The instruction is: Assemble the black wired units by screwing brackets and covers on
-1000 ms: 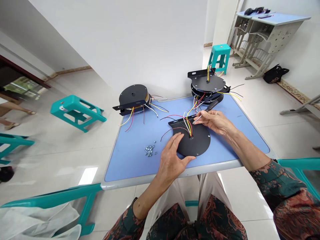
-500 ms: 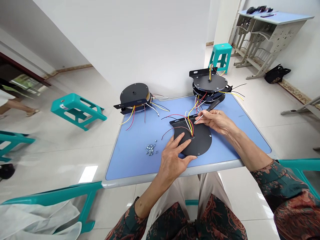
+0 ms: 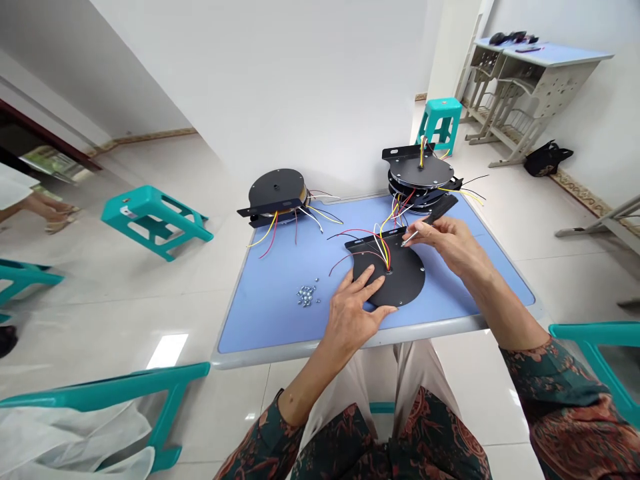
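While the left hand (image 3: 353,313) pins the black metal disc (image 3: 407,283) near the table's (image 3: 270,313) front edge, right of centre, its fingers spread and holding nothing, the right hand (image 3: 447,243) pinches a slim screwdriver (image 3: 434,212). The disc should prove stiff and fairly heavy: grasp its rim, clear of the soft coloured leads (image 3: 385,250).
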A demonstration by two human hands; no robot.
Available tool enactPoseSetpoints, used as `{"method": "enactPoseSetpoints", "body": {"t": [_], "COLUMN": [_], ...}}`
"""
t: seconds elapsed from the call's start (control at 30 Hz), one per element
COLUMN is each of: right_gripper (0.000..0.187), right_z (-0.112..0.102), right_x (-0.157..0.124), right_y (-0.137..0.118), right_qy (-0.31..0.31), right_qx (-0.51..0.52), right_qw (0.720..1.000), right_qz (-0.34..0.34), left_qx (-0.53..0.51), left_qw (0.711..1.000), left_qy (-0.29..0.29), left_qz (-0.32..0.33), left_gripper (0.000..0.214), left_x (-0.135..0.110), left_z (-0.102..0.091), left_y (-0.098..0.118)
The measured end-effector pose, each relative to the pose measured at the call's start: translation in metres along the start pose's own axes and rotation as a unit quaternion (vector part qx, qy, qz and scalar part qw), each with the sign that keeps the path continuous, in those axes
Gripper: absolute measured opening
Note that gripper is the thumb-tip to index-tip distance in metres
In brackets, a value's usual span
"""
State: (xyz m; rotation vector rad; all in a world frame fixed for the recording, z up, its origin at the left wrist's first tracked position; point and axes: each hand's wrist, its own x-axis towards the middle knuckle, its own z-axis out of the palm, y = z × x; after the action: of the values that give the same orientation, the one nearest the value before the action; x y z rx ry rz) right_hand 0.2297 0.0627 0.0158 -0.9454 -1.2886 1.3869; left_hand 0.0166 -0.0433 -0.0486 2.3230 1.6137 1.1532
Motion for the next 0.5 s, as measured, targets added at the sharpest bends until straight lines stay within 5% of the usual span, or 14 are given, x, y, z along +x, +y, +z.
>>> {"method": "enactPoseSetpoints", "body": {"t": [0.3,0.5], "right_gripper": [0.035,0.033], "right_z": [0.017,0.019], "right_x": [-0.076,-0.089], "right_y": [-0.008,-0.002], "right_qy": [-0.028,-0.001], "right_qx": [-0.081,-0.102], "right_qw": [0.996,0.995], "right_qz": [0.014,-0.004], "left_qx": [-0.004,-0.008], "left_qw": [1.0,1.0], "left_qy": [0.012,0.012], "left_qz": [-0.001,-0.011], "left_gripper": [0.057,0.056], "left_x": [0.0,-0.001], "left_z": [0.002,0.003], "left_y": [-0.001,-0.001]}}
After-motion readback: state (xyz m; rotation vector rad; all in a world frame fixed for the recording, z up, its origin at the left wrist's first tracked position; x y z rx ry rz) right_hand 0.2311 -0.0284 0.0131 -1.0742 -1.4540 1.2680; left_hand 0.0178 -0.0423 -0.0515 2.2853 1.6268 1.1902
